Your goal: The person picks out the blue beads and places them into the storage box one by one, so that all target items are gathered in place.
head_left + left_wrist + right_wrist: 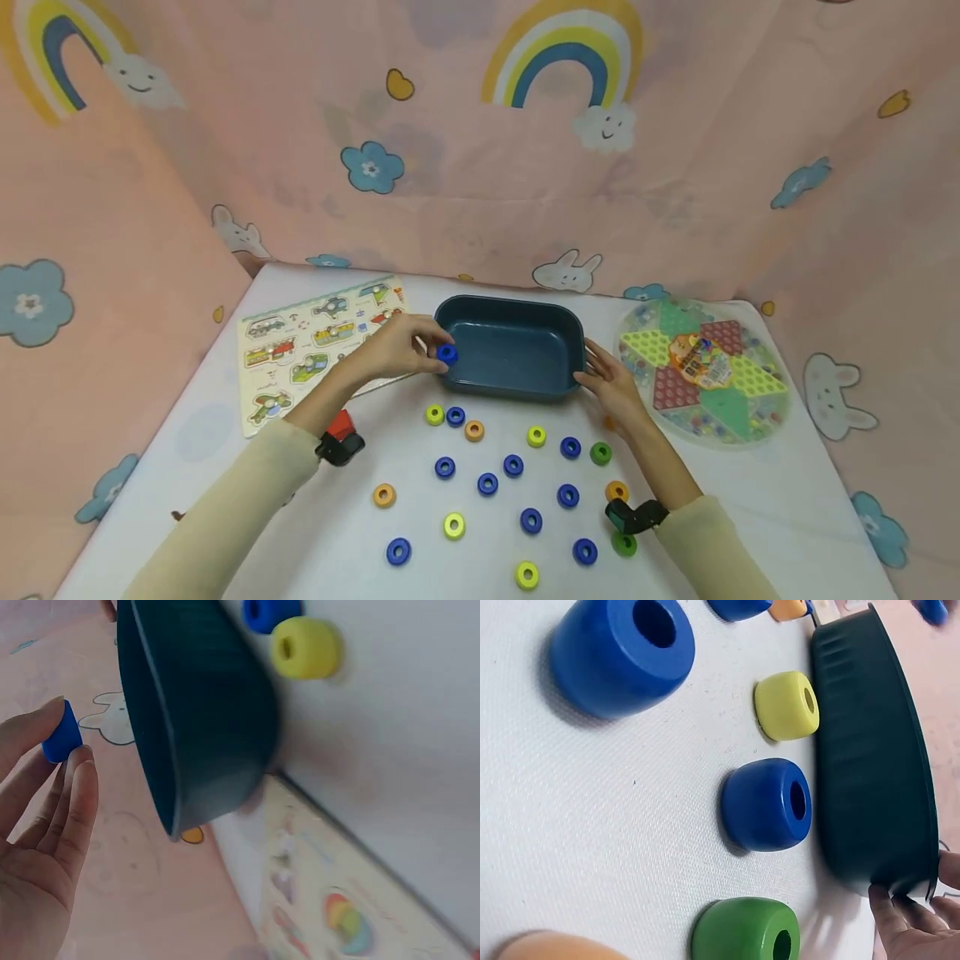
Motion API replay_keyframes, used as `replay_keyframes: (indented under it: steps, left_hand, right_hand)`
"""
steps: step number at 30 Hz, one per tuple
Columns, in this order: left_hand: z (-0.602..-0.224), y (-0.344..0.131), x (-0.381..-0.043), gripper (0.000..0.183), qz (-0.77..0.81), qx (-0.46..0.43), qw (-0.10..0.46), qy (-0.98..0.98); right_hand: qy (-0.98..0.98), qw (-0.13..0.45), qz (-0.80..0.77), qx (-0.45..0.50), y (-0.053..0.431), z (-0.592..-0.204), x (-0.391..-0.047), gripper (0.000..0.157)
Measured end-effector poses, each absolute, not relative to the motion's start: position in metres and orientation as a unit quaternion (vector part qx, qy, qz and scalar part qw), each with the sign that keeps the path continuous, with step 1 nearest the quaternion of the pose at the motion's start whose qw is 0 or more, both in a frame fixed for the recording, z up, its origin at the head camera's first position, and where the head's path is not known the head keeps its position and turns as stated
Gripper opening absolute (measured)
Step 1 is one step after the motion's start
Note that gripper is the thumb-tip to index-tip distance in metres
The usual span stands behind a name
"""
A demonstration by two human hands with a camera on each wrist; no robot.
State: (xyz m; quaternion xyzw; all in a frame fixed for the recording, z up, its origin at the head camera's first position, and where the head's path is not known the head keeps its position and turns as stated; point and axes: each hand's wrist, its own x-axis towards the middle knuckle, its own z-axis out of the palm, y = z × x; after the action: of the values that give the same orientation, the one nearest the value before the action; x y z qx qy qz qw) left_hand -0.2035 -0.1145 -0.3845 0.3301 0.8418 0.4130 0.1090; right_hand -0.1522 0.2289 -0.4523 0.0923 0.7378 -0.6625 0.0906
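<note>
My left hand (399,345) pinches a blue ring-shaped bead (447,354) between thumb and fingers, at the left end of a dark teal rectangular tub (513,390). In the left wrist view, the blue bead (63,735) shows side-on at the fingertips, apart from the tub wall (217,727). My right hand (617,392) holds the tub's right end. The right wrist view has its fingers (887,919) against the outer wall near the rim. Blue, yellow, orange and green beads lie scattered before the tub, among them a yellow bead (536,436) and a green bead (600,453).
A wooden picture puzzle board (315,342) lies at the left, partly behind my left arm. To the right sits a round board-game case (705,371) with coloured triangles. A red object (341,425) shows by my left wrist. Pink printed cloth (465,217) backs the white table.
</note>
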Motion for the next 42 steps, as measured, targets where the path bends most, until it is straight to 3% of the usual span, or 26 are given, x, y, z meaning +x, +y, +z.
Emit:
replay_keyframes:
  steps: [11, 19, 24, 34, 42]
  left_hand:
    - [-0.371, -0.045, -0.280, 0.032, 0.324, 0.326, 0.177, 0.870]
    - [-0.390, -0.011, -0.306, 0.030, 0.213, 0.381, 0.237, 0.868]
    - [-0.408, -0.006, -0.309, 0.036, 0.186, 0.370, 0.265, 0.871]
    - [-0.399, -0.019, -0.299, 0.032, 0.230, 0.404, 0.225, 0.856]
    - [-0.380, -0.063, -0.247, 0.026, 0.325, 0.425, 0.180, 0.826]
  right_hand:
    - [0.742, 0.091, -0.658, 0.089, 0.229, -0.451, -0.153, 0.064]
    - [0.751, 0.086, -0.647, 0.104, 0.228, -0.450, -0.157, 0.064]
    - [0.752, 0.096, -0.641, 0.118, 0.224, -0.451, -0.156, 0.064]
    - [0.750, 0.098, -0.643, 0.120, 0.226, -0.448, -0.153, 0.064]
    - [0.756, 0.102, -0.633, 0.131, 0.225, -0.451, -0.154, 0.064]
